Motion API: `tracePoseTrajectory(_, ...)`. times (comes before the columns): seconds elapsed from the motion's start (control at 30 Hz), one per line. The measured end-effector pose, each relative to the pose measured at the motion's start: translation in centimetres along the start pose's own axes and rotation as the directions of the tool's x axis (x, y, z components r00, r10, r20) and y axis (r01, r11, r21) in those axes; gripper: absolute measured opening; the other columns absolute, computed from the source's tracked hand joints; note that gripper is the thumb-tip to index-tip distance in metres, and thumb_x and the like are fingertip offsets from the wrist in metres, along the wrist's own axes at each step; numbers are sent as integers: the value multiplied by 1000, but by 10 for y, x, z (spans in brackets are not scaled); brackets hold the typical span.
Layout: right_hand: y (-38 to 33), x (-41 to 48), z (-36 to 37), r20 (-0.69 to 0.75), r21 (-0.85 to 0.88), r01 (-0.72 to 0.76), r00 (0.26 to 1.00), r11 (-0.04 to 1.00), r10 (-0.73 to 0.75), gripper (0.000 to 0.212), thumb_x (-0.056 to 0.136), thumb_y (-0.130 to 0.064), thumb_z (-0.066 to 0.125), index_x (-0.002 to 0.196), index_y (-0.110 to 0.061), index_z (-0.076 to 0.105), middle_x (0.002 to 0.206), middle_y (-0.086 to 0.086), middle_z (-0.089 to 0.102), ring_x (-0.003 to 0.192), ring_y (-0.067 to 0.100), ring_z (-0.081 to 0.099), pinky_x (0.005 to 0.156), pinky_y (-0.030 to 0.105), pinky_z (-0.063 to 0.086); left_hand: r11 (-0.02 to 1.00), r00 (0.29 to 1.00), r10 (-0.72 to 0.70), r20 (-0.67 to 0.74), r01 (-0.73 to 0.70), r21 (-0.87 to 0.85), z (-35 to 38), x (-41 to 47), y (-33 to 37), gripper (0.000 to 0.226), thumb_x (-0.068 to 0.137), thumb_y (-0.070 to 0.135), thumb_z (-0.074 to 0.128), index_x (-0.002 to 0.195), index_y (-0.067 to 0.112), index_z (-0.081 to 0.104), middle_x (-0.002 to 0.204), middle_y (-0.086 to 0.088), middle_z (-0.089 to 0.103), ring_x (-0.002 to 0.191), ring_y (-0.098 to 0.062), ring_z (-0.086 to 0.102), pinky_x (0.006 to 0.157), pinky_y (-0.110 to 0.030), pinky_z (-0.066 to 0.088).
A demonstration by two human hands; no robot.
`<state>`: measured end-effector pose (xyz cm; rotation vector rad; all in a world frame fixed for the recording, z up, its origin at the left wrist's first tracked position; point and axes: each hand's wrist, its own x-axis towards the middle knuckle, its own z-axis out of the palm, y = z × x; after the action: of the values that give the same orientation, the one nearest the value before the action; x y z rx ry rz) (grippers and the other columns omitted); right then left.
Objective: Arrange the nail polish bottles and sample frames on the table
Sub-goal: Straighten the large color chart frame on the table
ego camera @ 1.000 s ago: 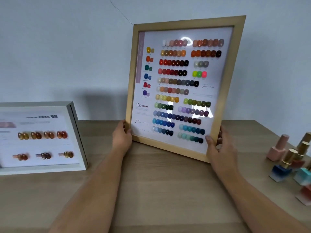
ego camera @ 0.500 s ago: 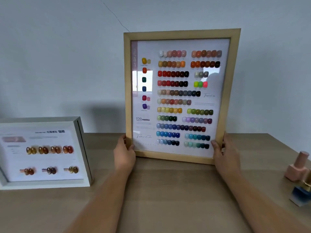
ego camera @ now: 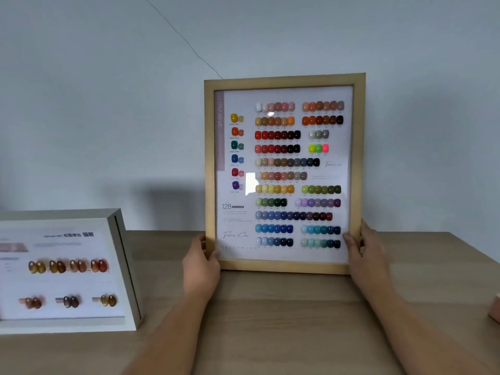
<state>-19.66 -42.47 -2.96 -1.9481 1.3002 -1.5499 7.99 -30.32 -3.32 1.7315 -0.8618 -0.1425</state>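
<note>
A wooden sample frame [ego camera: 284, 266] with rows of coloured nail swatches stands upright at the back of the wooden table [ego camera: 270, 320], close to the wall. My left hand [ego camera: 200, 263] grips its lower left edge. My right hand [ego camera: 365, 255] grips its lower right edge. A white sample frame [ego camera: 119, 266] with amber and brown swatches leans at the left of the table. The corner of a pink nail polish bottle [ego camera: 495, 309] shows at the right edge of the view.
A pale wall [ego camera: 108, 104] rises right behind the table, with a thin wire [ego camera: 189, 47] running down it to the wooden frame's top. Bare table lies between the two frames and in front of me.
The wooden frame went from tilted and lifted to upright, with its bottom edge on the table near the wall. My view shifted left, so most bottles on the right left the frame.
</note>
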Motion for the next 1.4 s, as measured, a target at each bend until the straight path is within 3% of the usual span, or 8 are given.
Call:
tracePoseTrajectory(0.1, -2, -4, -2, 37, 5, -31, 999, 1000, 31, 48, 93, -30, 46, 139, -17, 36, 125, 10, 52, 111, 19, 48, 91, 28, 37, 1000, 1000, 5, 7, -5, -5, 0, -1, 1, 39, 88, 9, 55, 125, 13, 46, 118, -7, 59, 109, -23, 54, 92, -34, 42)
tracePoseTrajectory(0.27, 4, -11, -6, 93, -43, -66, 993, 997, 70, 36, 95, -28, 41, 130, -21, 44, 103, 5, 56, 90, 16, 50, 73, 29, 39, 1000, 1000, 9, -1, -9, 6, 1, 0, 2, 37, 88, 11, 56, 124, 14, 48, 117, -7, 59, 104, -20, 53, 90, -33, 42)
tracePoseTrajectory(0.63, 0, -2, -2, 101, 44, -144, 985, 989, 139, 36, 95, -23, 43, 131, -21, 47, 109, 3, 58, 99, 17, 51, 85, 31, 41, 1000, 1000, -3, 3, 3, -23, 6, 6, -1, 39, 90, 16, 55, 127, 18, 47, 119, -8, 59, 110, -25, 54, 91, -35, 41)
tracePoseTrajectory(0.8, 1, 3, 3, 103, 61, -166, 982, 984, 159, 36, 95, -24, 43, 132, -23, 46, 104, -5, 52, 97, 13, 48, 83, 31, 41, 999, 1000, 23, -6, -23, -41, 10, 12, -1, 34, 89, 15, 55, 123, 18, 51, 107, -3, 59, 96, -15, 51, 85, -29, 39)
tracePoseTrajectory(0.93, 4, 7, 7, 91, 63, -183, 980, 981, 177, 36, 95, -25, 44, 131, -25, 46, 100, -5, 54, 96, 16, 52, 82, 32, 42, 999, 1000, 14, -9, -15, -48, 13, 17, -3, 33, 89, 15, 56, 121, 19, 51, 97, 2, 55, 92, -17, 53, 81, -29, 39)
tracePoseTrajectory(1.2, 5, 11, 9, 85, 34, -172, 982, 985, 168, 40, 94, -27, 45, 134, -19, 45, 113, 8, 58, 102, 23, 54, 90, 39, 46, 1000, 1000, -2, 7, 2, -5, 16, 22, -3, 35, 89, 16, 55, 123, 18, 48, 110, -8, 60, 95, -21, 53, 83, -33, 42)
tracePoseTrajectory(1.4, 4, 7, 7, 136, 23, -205, 970, 979, 200, 51, 91, -28, 52, 139, -18, 37, 131, 8, 52, 119, 25, 49, 101, 47, 42, 1000, 1000, 22, -15, -22, 12, 14, 18, -1, 43, 87, 17, 59, 128, 16, 45, 120, -7, 58, 107, -22, 54, 91, -36, 43)
